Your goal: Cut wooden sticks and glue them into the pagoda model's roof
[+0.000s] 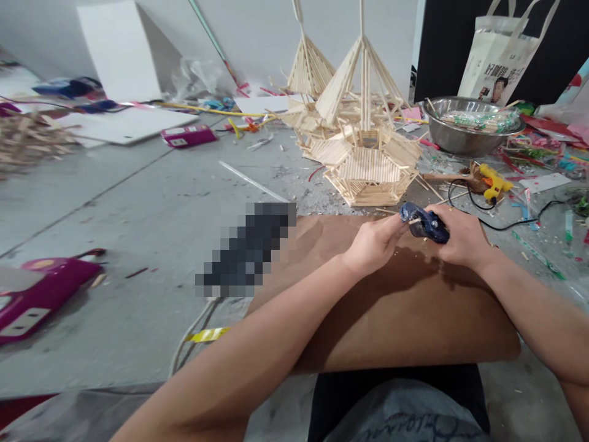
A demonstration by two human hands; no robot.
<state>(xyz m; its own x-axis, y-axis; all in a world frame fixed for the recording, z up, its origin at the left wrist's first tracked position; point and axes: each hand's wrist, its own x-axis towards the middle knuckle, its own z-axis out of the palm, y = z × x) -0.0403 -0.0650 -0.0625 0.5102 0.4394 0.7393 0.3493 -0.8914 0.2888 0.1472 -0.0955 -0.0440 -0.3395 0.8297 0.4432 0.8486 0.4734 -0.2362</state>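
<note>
My right hand (464, 236) is closed around a dark blue hand tool with a round pivot, which looks like a pair of cutters (432, 224). Just left of it, my left hand (375, 242) has its fingers pinched together at the tool's jaws. A short pale end of a wooden stick (415, 221) shows between the fingers and the tool; most of it is hidden. Both hands hover over a sheet of brown paper (368, 319). Beyond them stands a many-sided structure of pale wooden sticks (368, 166), with roofs of sticks (363, 86) behind it.
A steel bowl (460, 138) with wrapped sticks stands back right, near a yellow glue gun (494, 184) and its black cord. To the left are a blurred-out dark object (248, 248), purple power strips (188, 136) and a white board (133, 126). Scraps litter the right side.
</note>
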